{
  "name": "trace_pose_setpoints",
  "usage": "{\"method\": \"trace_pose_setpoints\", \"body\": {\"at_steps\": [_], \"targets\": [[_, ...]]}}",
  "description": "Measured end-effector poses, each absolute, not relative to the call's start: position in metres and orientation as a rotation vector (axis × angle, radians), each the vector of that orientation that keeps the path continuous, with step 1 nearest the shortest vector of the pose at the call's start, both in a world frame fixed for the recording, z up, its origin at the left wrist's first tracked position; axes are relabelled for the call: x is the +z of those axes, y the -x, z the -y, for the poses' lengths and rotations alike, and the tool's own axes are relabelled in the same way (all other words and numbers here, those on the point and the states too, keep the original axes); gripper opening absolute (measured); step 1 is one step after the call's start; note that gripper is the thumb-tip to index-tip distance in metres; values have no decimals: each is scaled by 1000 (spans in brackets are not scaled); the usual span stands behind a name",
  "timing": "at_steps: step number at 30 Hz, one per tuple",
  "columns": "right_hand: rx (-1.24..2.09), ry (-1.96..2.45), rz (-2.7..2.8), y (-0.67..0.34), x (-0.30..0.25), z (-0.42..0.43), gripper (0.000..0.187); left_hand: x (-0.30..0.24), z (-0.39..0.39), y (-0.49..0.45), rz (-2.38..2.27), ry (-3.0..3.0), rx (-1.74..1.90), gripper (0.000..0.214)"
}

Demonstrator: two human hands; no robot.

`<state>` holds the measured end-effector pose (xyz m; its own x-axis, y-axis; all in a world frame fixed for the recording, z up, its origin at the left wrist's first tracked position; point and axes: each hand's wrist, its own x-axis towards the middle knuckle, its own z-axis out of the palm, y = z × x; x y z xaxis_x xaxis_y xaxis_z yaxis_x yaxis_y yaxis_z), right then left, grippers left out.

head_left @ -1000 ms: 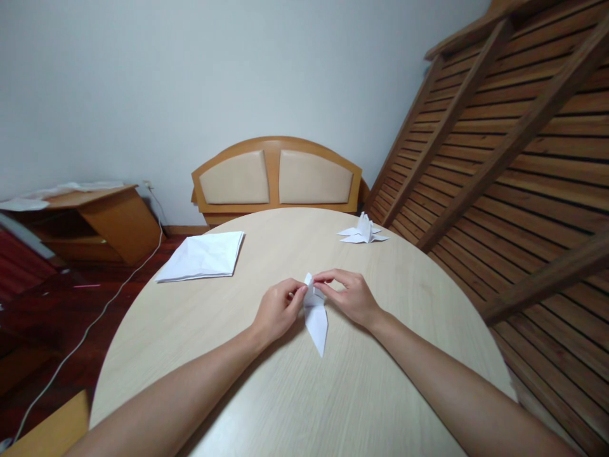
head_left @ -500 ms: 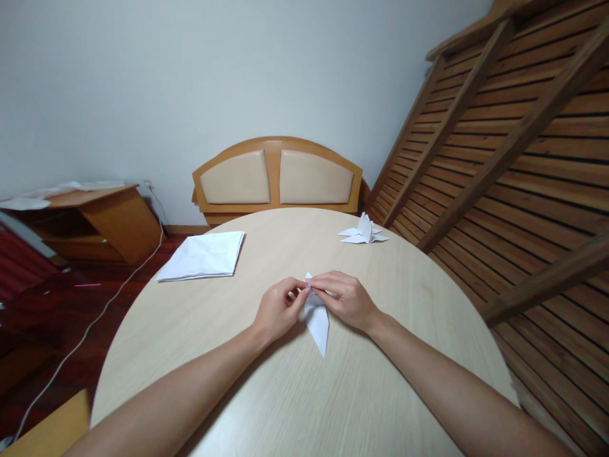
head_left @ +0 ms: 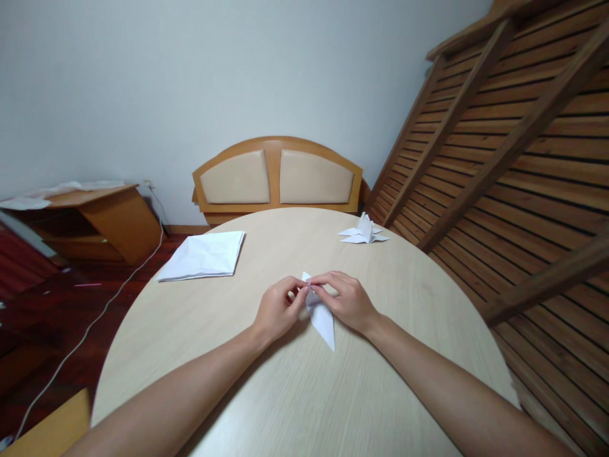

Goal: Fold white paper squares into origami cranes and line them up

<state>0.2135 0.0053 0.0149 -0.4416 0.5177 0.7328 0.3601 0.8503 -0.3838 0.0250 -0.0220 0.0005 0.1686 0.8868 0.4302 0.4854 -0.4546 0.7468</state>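
A slim piece of folded white paper [head_left: 321, 319], pointed at its near end, is held just above the middle of the table. My left hand [head_left: 282, 307] pinches it from the left with thumb and fingers closed. From the right, my right hand [head_left: 346, 298] also pinches it, and the fingertips of both hands meet near its upper part. A small tip of the paper shows beyond the fingers; the folds under the fingertips are hidden.
Folded white paper models, seemingly cranes [head_left: 365, 231], stand at the table's back right. A stack of white paper sheets [head_left: 203, 255] lies at the left. Beyond the round table [head_left: 266, 406] are a headboard [head_left: 273, 172] and, at right, a leaning slatted wooden frame [head_left: 504, 152].
The folded paper has turned slightly, its near point swinging to the right and its far tip a little left. Both hands stay almost in place, still pinching it.
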Motion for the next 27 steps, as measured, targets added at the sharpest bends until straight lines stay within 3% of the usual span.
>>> {"method": "trace_pose_setpoints", "body": {"at_steps": [27], "targets": [[179, 528, 2112, -216, 18, -9, 12, -1, 24, -27, -1336, -2164, 1235, 16]]}}
